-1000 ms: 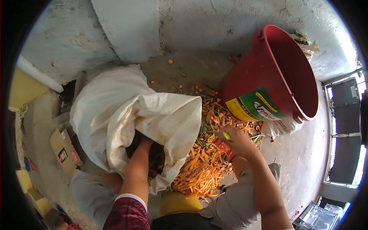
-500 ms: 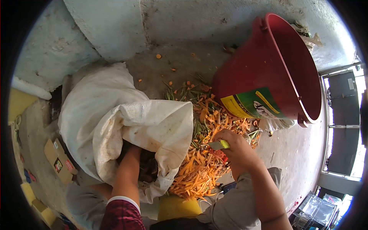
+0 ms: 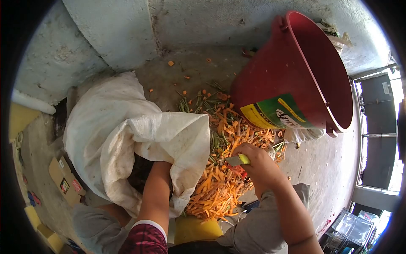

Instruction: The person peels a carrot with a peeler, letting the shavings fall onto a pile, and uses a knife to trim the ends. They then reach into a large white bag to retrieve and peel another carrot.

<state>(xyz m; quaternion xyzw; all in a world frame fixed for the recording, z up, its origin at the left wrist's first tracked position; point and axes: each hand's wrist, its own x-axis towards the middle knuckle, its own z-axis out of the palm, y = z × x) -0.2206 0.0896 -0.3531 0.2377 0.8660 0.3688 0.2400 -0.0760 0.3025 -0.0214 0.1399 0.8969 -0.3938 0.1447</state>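
My left hand (image 3: 162, 169) reaches deep into the mouth of a large white woven sack (image 3: 103, 106); the fingers are hidden inside. Dark contents show dimly around the wrist. My right hand (image 3: 259, 163) is closed around the yellow-green handle of a knife (image 3: 234, 161), its short, broad blade pointing left. Below that hand lies a heap of orange carrot peelings (image 3: 213, 192), mixed with green stalks (image 3: 218, 142). A red object (image 3: 240, 171), partly hidden, sits on the heap just under the knife.
A big dark red bucket (image 3: 275, 80) with a green and yellow label leans tilted at the right. A flattened cardboard box (image 3: 64, 180) lies left of the sack. Between my knees is a yellow object (image 3: 196, 229). Walls (image 3: 203, 23) rise behind.
My left forearm has shifted to the right inside the sack's mouth. My right hand with the knife has moved slightly left, and the view has shifted a little.
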